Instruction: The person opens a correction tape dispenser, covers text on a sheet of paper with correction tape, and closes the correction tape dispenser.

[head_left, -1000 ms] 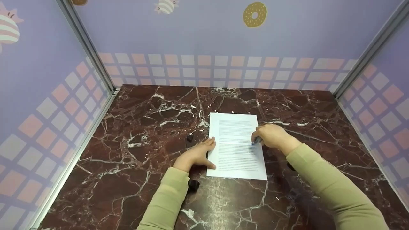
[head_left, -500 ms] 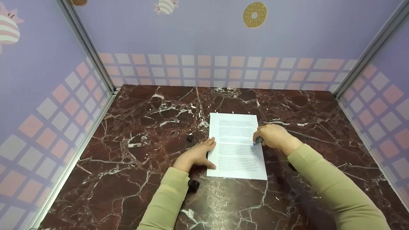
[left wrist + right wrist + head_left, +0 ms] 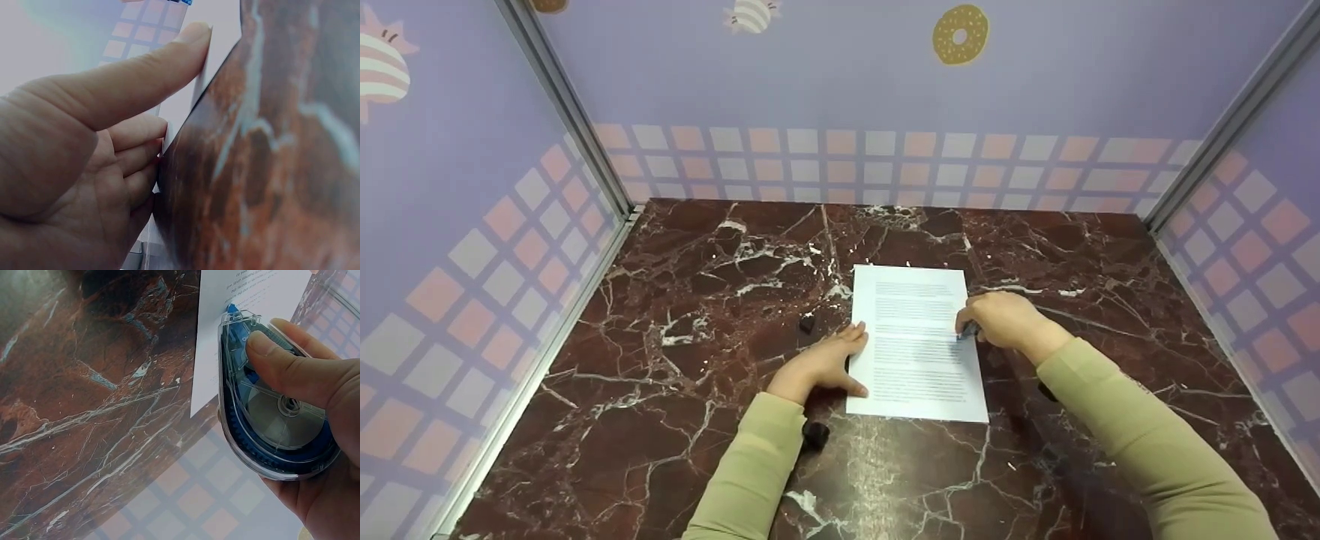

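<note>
A printed white sheet [image 3: 911,382] lies flat on the dark red marbled table. My left hand [image 3: 821,366] rests on its left edge, thumb and fingers spread; in the left wrist view the thumb and fingertips of this hand [image 3: 112,124] touch the paper [image 3: 222,34]. At the sheet's right edge, my right hand [image 3: 1005,322] grips a correction tape dispenser [image 3: 275,422] with a clear case and blue inside. The right wrist view shows the thumb of that hand [image 3: 315,394] on the case and the blue tip against the printed page [image 3: 211,343].
The marbled table [image 3: 697,300] carries a small dark piece [image 3: 807,323] left of the sheet. A black object [image 3: 814,435] is beside the left sleeve. Purple walls [image 3: 840,82] with pink and white squares stand behind and on both sides.
My right hand has shifted slightly to the right along the printed lines, with the dispenser in it. My left hand has stayed on the sheet's left edge.
</note>
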A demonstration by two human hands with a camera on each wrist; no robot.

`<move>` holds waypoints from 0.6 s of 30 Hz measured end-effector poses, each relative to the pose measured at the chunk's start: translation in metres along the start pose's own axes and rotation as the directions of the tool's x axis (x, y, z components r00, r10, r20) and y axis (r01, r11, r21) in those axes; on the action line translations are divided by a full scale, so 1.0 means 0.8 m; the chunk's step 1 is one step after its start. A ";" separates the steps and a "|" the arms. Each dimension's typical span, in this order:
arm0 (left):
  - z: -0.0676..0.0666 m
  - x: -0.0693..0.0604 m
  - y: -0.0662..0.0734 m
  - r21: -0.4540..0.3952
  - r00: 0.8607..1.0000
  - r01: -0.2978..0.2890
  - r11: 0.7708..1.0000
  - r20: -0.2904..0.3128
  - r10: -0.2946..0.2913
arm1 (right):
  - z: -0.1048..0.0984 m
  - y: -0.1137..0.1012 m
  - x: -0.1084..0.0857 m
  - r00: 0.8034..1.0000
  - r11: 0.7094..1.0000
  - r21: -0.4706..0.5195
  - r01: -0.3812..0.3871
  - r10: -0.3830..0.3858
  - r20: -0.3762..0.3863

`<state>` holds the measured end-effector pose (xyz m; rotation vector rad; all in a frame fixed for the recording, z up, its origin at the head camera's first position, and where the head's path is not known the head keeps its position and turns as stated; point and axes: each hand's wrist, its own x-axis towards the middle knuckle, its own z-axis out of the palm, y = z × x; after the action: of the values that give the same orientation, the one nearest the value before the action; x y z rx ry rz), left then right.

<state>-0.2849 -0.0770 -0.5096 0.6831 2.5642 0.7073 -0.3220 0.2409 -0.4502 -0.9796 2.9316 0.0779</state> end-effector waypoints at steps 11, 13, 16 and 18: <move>-0.001 0.000 0.001 0.018 1.000 -0.003 1.000 -0.003 0.003 | -0.002 0.000 -0.001 1.000 1.000 -0.003 0.008 -0.008 -0.005; -0.001 -0.001 0.001 0.017 1.000 -0.005 1.000 -0.003 0.005 | -0.002 0.000 0.000 1.000 1.000 -0.003 0.009 -0.009 -0.007; -0.001 -0.002 0.001 0.015 1.000 -0.004 1.000 0.001 0.003 | -0.001 0.001 -0.001 1.000 1.000 0.001 0.014 -0.014 -0.012; 0.000 -0.002 0.001 0.014 1.000 -0.004 1.000 -0.001 0.004 | 0.000 0.001 -0.002 1.000 1.000 0.005 0.017 -0.017 -0.014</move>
<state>-0.2832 -0.0776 -0.5085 0.6923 2.5718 0.6921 -0.3216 0.2424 -0.4499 -1.0080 2.9336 0.0628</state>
